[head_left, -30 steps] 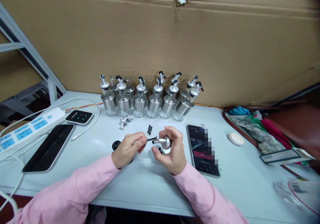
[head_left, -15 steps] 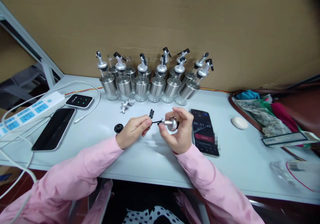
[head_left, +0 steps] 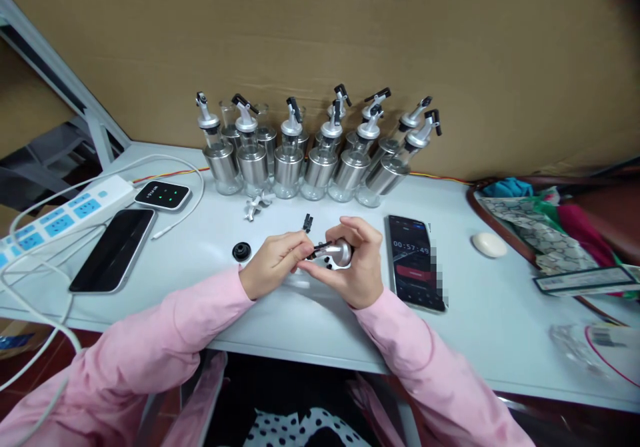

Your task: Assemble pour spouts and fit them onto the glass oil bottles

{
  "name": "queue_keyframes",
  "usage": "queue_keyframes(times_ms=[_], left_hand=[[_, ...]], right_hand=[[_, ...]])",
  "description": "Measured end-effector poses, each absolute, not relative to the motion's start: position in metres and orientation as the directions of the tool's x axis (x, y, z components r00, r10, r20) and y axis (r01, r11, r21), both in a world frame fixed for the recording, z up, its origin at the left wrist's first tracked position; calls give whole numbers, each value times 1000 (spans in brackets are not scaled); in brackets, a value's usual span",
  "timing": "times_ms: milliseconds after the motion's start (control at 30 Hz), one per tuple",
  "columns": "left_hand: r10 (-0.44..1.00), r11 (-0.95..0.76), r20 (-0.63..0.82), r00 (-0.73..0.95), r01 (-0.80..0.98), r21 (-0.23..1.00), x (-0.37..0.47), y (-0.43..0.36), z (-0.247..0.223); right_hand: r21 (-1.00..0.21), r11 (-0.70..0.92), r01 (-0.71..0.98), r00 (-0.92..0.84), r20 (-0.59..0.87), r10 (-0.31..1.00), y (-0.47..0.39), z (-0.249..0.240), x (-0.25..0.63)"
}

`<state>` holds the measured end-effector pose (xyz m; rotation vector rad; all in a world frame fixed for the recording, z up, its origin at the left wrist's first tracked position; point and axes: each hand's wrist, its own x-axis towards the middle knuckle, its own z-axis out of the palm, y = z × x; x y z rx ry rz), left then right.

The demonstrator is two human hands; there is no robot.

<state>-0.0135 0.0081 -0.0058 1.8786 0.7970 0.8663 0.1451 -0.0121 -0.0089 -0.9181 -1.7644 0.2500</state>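
Observation:
My right hand (head_left: pixel 361 264) is curled around a silver bottle pourer (head_left: pixel 342 252), its round base towards my palm and its spout pointing left. My left hand (head_left: pixel 275 264) is closed at the spout end, with thumb and finger pinching a small black piece there, mostly hidden by the fingers. My right thumb tip meets my left fingertips. Just beyond my hands lie small black parts (head_left: pixel 308 222). A round black stopper (head_left: pixel 241 252) rests left of my left hand. Silver lever pieces (head_left: pixel 257 206) lie in front of the bottles.
Several glass and steel bottles (head_left: pixel 289 164), many topped with pourers, stand along the cardboard wall (head_left: pixel 320 27). A phone with a timer (head_left: pixel 414 260) lies on the right, near a white oval object (head_left: pixel 489 244). Left are a dark phone (head_left: pixel 113 250), a small device (head_left: pixel 163 195) and a power strip (head_left: pixel 65 217).
My hands have come together, and the black piece in my left fingers now lies against the pourer's spout. My right thumb has stretched left beneath it. The view has shifted slightly.

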Motion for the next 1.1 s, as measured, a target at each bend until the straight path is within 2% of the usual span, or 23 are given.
queue_keyframes(times_ms=[133,300,500,633,733,933,1100], left_hand=[[793,-451,289,536,199,870,-14,8,-5],[799,-420,271,536,176,890,-15,7,-3],[801,-217,105,590,123,968,-16,9,-5],[779,-68,-6,627,95,993,-17,13,-7],[751,-17,-41,660,81,997,-17,15,-7],[771,-50,-23,636,97,994,-16,13,-3],[813,-219,73,578,187,958,-17,10,5]], right_hand=[[-554,694,460,-133,730,670,-12,-10,144],[-579,694,427,-109,729,676,-12,-10,142],[-585,689,429,-185,689,700,-12,-16,144],[-566,680,466,-183,690,700,-15,-18,144],[-556,680,479,-168,702,692,-16,-19,143],[-546,690,475,-231,679,697,-13,-14,144],[-421,715,558,-271,722,637,-13,-8,144]])
